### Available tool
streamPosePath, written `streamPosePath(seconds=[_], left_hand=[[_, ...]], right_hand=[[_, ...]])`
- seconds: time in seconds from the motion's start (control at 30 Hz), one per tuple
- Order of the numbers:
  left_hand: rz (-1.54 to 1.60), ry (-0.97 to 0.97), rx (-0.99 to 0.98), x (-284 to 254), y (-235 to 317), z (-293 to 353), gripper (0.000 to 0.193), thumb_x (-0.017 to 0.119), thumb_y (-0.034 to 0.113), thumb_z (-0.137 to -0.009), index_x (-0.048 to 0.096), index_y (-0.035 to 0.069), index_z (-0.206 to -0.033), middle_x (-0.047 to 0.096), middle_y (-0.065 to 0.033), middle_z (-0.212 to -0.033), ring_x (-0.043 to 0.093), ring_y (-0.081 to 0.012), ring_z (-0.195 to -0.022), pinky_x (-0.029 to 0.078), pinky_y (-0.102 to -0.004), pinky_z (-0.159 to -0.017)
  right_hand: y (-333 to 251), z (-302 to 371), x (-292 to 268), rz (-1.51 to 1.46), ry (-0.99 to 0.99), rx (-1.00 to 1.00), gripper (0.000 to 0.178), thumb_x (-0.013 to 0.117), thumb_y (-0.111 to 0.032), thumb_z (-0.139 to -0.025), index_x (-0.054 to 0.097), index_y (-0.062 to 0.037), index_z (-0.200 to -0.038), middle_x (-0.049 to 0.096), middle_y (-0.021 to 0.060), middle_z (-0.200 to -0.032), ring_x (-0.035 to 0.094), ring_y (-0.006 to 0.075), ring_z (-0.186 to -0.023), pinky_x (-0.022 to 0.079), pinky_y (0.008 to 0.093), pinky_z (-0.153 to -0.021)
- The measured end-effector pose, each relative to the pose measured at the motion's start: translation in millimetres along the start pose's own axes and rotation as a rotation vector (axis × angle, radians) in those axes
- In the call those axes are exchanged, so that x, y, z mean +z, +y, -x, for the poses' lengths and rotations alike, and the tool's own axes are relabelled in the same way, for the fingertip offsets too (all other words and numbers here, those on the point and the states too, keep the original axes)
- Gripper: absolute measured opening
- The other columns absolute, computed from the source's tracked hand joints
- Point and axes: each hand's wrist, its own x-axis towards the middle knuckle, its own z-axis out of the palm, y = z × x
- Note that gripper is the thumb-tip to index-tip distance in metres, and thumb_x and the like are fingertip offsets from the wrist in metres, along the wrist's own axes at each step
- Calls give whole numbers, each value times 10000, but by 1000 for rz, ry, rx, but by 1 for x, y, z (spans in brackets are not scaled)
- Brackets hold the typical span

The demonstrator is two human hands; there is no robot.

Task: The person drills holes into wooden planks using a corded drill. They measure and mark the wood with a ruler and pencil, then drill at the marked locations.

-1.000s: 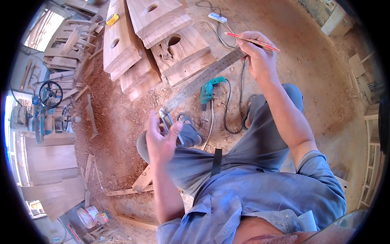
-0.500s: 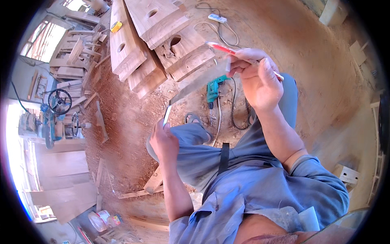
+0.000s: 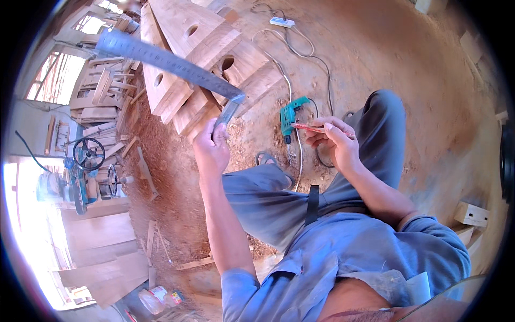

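Note:
My left hand (image 3: 211, 147) grips the short stock of a metal try square (image 3: 171, 63). Its long marked blade slants up to the far left, above the thick wooden pieces (image 3: 212, 45). Whether the blade touches the wood I cannot tell. Several of these pieces lie side by side, with round or oval holes in their faces. Farther right, above my thigh, my right hand (image 3: 339, 142) pinches a red pencil (image 3: 309, 128) whose tip points left. Just beyond the pencil, a teal power drill (image 3: 288, 118) lies on the floor.
Cords run from the drill area to a white power strip (image 3: 282, 22). A blue machine with handwheels (image 3: 88, 154) stands at the left, near stacked wooden parts (image 3: 102, 88). Boards (image 3: 102, 233) and a plastic jug (image 3: 153, 300) are at lower left. Wood debris covers the dirt floor.
The square has swung from pointing right to pointing far left, and my left hand has risen. My right hand has left the blade's end and come down nearer my body with the pencil.

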Motion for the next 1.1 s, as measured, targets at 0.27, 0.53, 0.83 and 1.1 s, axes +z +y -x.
streamPosePath(seconds=[0.27,0.53,0.83,1.1], left_hand=[[-188,26,31,6,1,-23,155,654,124,-972,693,10,-1069,653,-189,-820,590,-332,-679,482,-412,-653],[-209,-21,73,4,15,-26,116,644,109,-972,679,35,-1054,640,-174,-844,586,-335,-733,457,-422,-668],[-215,-33,112,3,12,-27,101,640,88,-966,673,26,-1039,622,-175,-837,580,-335,-739,451,-423,-666],[-219,-17,164,2,8,-28,101,645,76,-956,678,12,-1025,636,-175,-850,593,-353,-760,458,-435,-675]], right_hand=[[-8,1,18,241,15,-77,203,626,-160,-1011,653,-15,-1151,685,53,-917,642,100,-777,506,248,-692],[-18,-27,33,670,-204,-550,185,691,-33,-937,687,29,-1111,659,78,-958,577,101,-751,437,230,-655],[-22,-45,61,805,-233,-662,394,692,26,-872,659,-18,-1262,674,128,-969,654,235,-759,504,314,-639],[-11,-62,64,876,-286,-862,550,668,72,-874,580,-26,-1408,666,199,-1265,683,260,-872,540,325,-722]])
